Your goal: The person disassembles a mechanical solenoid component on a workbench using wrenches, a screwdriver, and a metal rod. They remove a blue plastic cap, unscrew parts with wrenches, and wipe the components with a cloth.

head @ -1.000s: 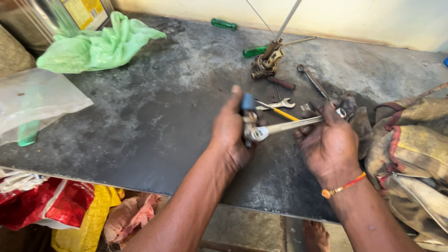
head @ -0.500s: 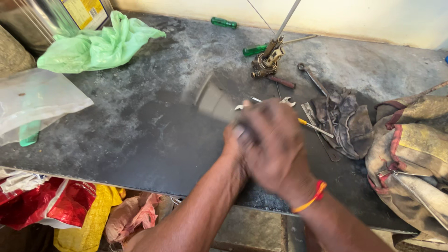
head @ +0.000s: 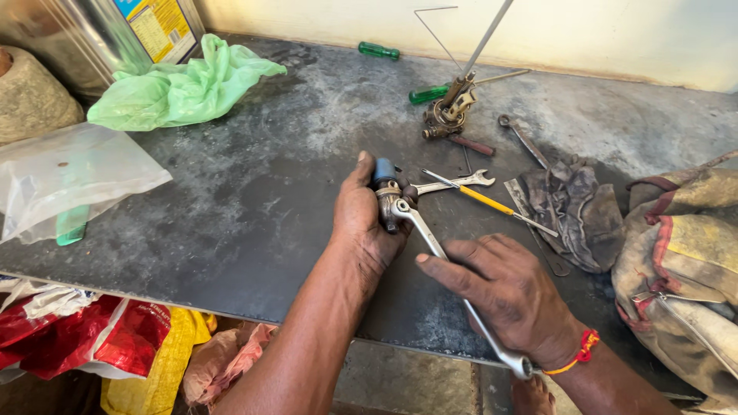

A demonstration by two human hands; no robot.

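Observation:
My left hand point(head: 363, 223) grips a small metal fitting with a blue cap point(head: 387, 187) above the dark worktop point(head: 231, 223). My right hand point(head: 503, 292) holds a long silver wrench point(head: 442, 257). The wrench's ring end sits on the fitting, and its handle runs down under my palm and out past my wrist. A red and orange thread band circles my right wrist.
Behind the hands lie an open-ended spanner point(head: 461, 182), a yellow-handled screwdriver point(head: 492, 203), a dirty rag point(head: 573, 207), a metal valve assembly point(head: 450, 107) and two green screwdriver handles point(head: 379, 51). Right: a worn bag point(head: 684, 253). Left: green plastic bag point(head: 181, 84), clear bag point(head: 69, 180), metal tin point(head: 100, 34).
A second ago the wrench pointed right across the bench. My right hand swept it over the left hand, and its handle now points down toward me.

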